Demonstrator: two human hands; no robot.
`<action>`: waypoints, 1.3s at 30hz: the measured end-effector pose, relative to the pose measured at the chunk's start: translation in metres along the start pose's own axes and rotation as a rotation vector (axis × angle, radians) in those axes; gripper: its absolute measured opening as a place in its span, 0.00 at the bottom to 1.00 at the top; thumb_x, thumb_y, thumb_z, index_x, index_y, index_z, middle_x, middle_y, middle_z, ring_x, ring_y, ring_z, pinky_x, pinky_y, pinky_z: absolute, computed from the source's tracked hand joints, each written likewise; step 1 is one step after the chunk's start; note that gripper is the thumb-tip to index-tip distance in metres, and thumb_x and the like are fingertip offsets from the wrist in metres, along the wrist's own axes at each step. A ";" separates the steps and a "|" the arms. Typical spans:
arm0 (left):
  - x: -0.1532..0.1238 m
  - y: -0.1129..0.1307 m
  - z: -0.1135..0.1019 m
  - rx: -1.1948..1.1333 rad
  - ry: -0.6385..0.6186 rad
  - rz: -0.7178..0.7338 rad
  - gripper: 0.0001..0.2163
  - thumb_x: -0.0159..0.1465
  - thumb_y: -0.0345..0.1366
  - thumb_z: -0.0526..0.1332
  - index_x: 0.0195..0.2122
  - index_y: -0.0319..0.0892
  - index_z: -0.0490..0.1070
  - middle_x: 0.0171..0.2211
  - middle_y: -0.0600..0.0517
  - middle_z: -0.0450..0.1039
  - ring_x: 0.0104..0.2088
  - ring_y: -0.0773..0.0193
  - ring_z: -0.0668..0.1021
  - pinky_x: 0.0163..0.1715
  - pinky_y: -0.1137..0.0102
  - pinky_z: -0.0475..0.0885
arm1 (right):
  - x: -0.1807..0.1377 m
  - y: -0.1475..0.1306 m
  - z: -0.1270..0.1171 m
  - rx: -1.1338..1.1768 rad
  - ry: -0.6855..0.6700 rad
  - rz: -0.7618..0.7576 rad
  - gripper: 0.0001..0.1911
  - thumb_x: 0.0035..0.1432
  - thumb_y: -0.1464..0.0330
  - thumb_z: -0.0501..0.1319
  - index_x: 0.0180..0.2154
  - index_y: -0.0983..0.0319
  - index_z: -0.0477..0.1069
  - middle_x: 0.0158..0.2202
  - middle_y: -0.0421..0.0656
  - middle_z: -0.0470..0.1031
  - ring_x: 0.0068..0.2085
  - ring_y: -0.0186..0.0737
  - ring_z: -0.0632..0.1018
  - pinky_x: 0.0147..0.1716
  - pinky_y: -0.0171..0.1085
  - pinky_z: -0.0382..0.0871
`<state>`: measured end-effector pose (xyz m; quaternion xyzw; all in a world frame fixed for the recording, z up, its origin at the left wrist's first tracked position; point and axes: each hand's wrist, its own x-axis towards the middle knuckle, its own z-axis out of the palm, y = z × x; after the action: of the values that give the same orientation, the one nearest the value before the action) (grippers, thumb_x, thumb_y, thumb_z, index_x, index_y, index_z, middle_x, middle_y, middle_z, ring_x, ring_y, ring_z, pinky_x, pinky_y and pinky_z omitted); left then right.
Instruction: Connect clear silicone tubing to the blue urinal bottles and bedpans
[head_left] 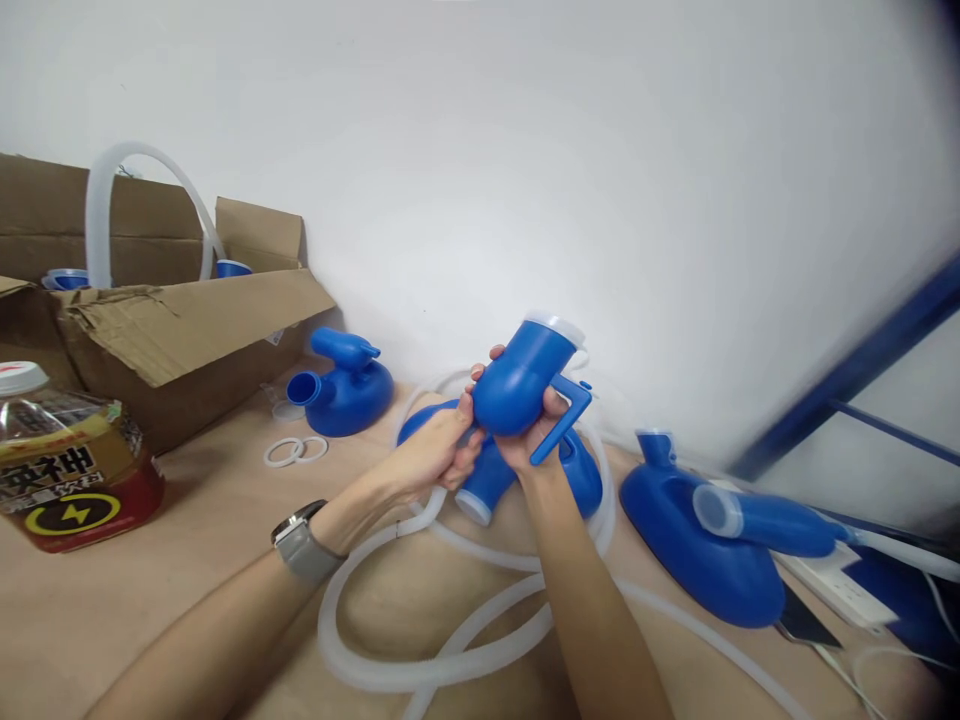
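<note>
Both bare forearms come up from the bottom edge, the left forearm wearing a watch with a grey strap, the right forearm crossing a coiled white hose. At far left stands a drink bottle with a white cap; behind it, an opened cardboard box holds blue parts and an arched tube. Next come two overlapping white rings, a clear cup and a squat blue vessel against the box.

In the middle, held up off the table, is the blue cup piece, tilted, its pale rim pointing up and away. The left hand is curled nearly closed at its lower end, thumb against the piece; its exact grip is partly hidden. The right hand cradles it from beneath, half curled, thumb beside the angled handle. Another vessel sits behind.

Rightward lie a third vessel, a capped blue tube over it, a power strip and a blue frame.

The step in hand looks like working at the piece's lower end; the next move likely calls for a steady right-hand cradle.
</note>
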<state>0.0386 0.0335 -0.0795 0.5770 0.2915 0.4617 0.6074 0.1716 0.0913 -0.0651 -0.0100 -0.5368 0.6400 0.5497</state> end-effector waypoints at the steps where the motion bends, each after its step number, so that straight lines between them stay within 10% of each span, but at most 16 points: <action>1: 0.000 0.001 0.003 0.104 0.109 0.062 0.34 0.64 0.75 0.45 0.25 0.45 0.57 0.17 0.60 0.53 0.16 0.72 0.54 0.17 0.73 0.51 | 0.000 -0.001 0.002 -0.034 0.049 -0.017 0.33 0.48 0.44 0.70 0.50 0.55 0.71 0.42 0.45 0.81 0.41 0.50 0.83 0.45 0.49 0.82; 6: -0.005 0.002 0.013 0.706 0.571 0.421 0.37 0.69 0.71 0.34 0.26 0.44 0.64 0.23 0.51 0.67 0.24 0.63 0.68 0.25 0.67 0.62 | -0.004 -0.005 0.023 -0.139 0.123 -0.059 0.34 0.49 0.42 0.70 0.50 0.55 0.72 0.42 0.45 0.82 0.42 0.55 0.84 0.44 0.55 0.83; 11: -0.007 0.000 0.010 1.105 0.672 0.481 0.42 0.70 0.66 0.28 0.50 0.39 0.72 0.35 0.42 0.79 0.32 0.52 0.79 0.33 0.63 0.69 | -0.005 -0.004 0.035 -0.092 0.223 -0.131 0.26 0.56 0.46 0.69 0.48 0.55 0.74 0.44 0.43 0.81 0.50 0.53 0.83 0.56 0.59 0.79; 23: 0.000 -0.006 0.001 1.238 0.582 0.349 0.13 0.74 0.41 0.51 0.47 0.40 0.71 0.35 0.44 0.79 0.33 0.53 0.79 0.34 0.63 0.70 | -0.006 -0.004 0.037 -0.337 0.338 -0.284 0.24 0.53 0.53 0.74 0.47 0.54 0.73 0.45 0.42 0.80 0.44 0.47 0.83 0.47 0.49 0.80; 33: -0.003 -0.014 -0.014 0.598 -0.206 0.123 0.26 0.73 0.57 0.49 0.22 0.44 0.60 0.20 0.57 0.62 0.21 0.67 0.65 0.25 0.71 0.64 | -0.010 -0.053 0.017 -0.489 0.125 -0.410 0.30 0.51 0.41 0.69 0.50 0.48 0.74 0.52 0.45 0.77 0.55 0.59 0.80 0.56 0.58 0.77; 39: 0.001 -0.016 -0.023 0.725 -0.070 0.113 0.16 0.69 0.52 0.59 0.38 0.43 0.72 0.34 0.53 0.74 0.37 0.61 0.75 0.40 0.69 0.70 | -0.016 -0.085 -0.007 -0.653 0.190 -0.583 0.25 0.59 0.48 0.67 0.54 0.50 0.74 0.60 0.45 0.73 0.59 0.59 0.78 0.58 0.58 0.77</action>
<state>0.0223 0.0461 -0.0984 0.7853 0.3830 0.3414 0.3465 0.2411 0.0695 -0.0176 -0.0900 -0.6384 0.2515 0.7219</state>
